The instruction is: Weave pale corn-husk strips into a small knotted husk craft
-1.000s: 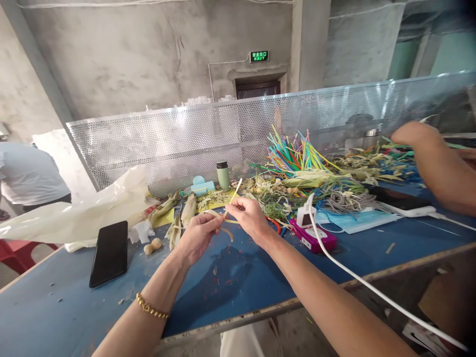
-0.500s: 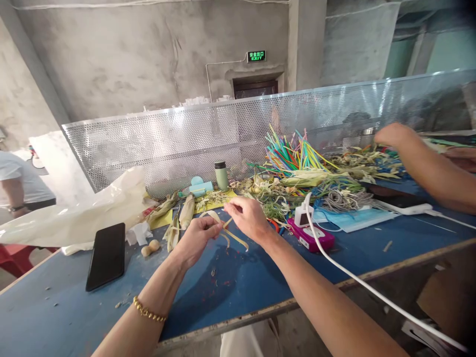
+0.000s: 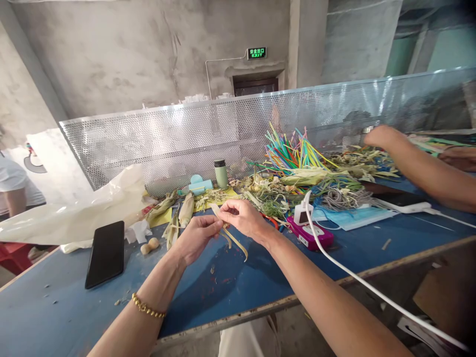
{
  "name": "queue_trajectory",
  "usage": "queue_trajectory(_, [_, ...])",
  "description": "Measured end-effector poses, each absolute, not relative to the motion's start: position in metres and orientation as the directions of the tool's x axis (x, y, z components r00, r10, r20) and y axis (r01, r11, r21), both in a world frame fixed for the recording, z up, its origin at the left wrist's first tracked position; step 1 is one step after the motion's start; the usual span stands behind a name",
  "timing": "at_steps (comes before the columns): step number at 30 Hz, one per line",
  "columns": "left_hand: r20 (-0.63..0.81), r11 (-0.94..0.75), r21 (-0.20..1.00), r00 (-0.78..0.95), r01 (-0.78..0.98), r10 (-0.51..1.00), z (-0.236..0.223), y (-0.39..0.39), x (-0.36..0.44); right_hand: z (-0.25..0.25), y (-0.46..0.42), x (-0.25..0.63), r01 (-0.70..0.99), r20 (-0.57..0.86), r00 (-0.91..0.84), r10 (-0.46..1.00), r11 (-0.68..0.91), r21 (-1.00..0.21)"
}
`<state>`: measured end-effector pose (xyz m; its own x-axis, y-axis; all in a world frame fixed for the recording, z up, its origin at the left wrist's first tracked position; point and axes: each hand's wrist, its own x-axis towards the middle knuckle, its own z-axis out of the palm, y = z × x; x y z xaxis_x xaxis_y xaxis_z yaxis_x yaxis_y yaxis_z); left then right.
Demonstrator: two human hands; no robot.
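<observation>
Above the middle of the blue table, my left hand (image 3: pixel 199 237) is pinched on pale corn husk strips (image 3: pixel 237 242). Two thin ends of them dangle below the fingers, curling to the right. My right hand (image 3: pixel 243 218) touches the same bundle from the other side, thumb and forefinger closed at a wider pale piece that sticks up between the hands. The exact spot where the strips cross is covered by my fingers. Just behind my left hand lie dried corn husks (image 3: pixel 186 210).
A black phone (image 3: pixel 105 254) and two small wooden beads (image 3: pixel 149 246) lie left. Colourful stems (image 3: pixel 292 153) and tangled dried fibres stand behind. A purple power bank (image 3: pixel 310 234) with a white cable is at right. A co-worker's arm (image 3: pixel 420 163) reaches in from the right.
The pale strip, earlier pointing up from my fingers, now hangs down right. My right hand has shifted slightly left onto the wider piece. The co-worker's arm has moved left.
</observation>
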<state>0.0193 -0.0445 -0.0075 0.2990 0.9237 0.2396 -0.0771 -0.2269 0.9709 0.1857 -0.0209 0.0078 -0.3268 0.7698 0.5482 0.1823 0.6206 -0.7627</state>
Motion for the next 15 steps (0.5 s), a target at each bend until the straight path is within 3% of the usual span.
queue_trajectory(6, [0.223,-0.216,0.975,0.314,-0.059,0.923,-0.0090,-0.0454,0.0203,0.0021,-0.0191,0.1821,0.240,0.594,-0.302,0.746,0.663,-0.709])
queue_trajectory(15, [0.232,-0.263,0.962,0.303,0.066,0.924,-0.0108,-0.0451,0.0203,-0.0003,-0.0197,0.1788,0.268,0.569,-0.264,0.779,0.626,-0.732])
